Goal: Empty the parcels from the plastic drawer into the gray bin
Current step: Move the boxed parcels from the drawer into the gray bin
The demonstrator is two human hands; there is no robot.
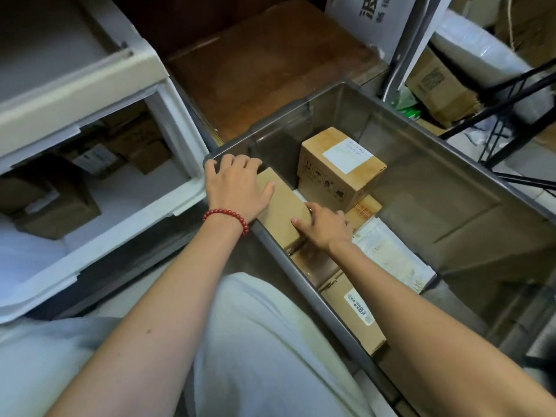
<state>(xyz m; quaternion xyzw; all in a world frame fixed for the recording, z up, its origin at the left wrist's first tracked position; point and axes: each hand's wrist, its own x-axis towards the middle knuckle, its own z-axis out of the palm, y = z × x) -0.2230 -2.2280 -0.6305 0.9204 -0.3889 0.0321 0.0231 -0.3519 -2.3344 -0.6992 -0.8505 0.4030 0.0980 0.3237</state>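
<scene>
A pale-clothed lap (255, 341) is seen nearest, with both forearms stretched out over it. The gray bin (436, 191) is set at the right, its left rim just beside the pulled-out drawer (120, 233), in which parcels (57, 206) are seen. Boxes are packed along the bin's left wall; bare floor is shown toward its right. A flat box (282, 206) is pressed down at the rim corner by the spread left hand (237, 188) and gripped at its near end by the right hand (325, 225). A tall box (340, 167) is stood just beyond.
</scene>
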